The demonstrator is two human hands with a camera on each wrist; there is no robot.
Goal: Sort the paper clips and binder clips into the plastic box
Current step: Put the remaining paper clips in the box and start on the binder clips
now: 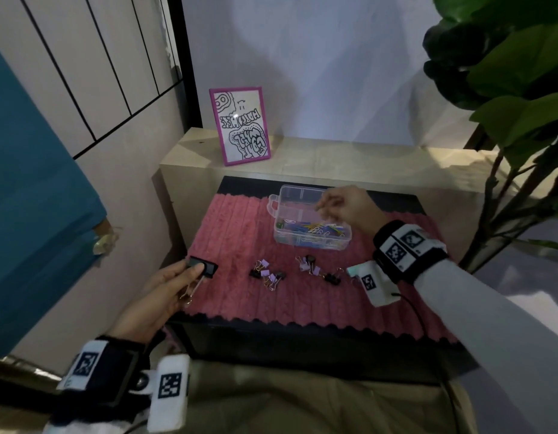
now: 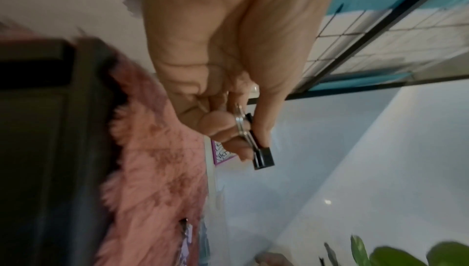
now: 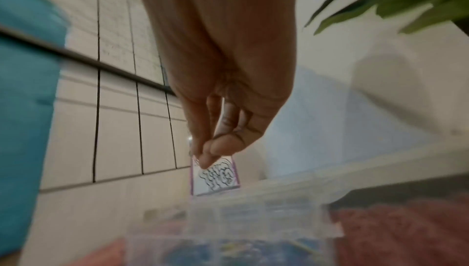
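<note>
My left hand (image 1: 194,270) grips a large black binder clip (image 1: 205,267) by its body and wire handles, just above the pink mat's left edge. In the left wrist view, thumb and fingers of that hand (image 2: 250,141) pinch the clip (image 2: 264,158). A clear plastic box (image 1: 346,238) stands open on the mat, with coloured paper clips (image 1: 315,230) in its front compartments. My right hand (image 1: 326,203) hovers over the box (image 3: 253,220). Its fingertips (image 3: 205,156) are bunched together, with nothing visible between them. Several small purple and black binder clips (image 1: 268,274) lie loose on the mat in front of the box.
A pink fluffy mat (image 1: 240,233) covers a black table (image 1: 302,339). Behind it, a beige ledge (image 1: 349,158) carries a purple picture frame (image 1: 240,125). A leafy plant (image 1: 506,89) stands at the right. A wall runs close along the left.
</note>
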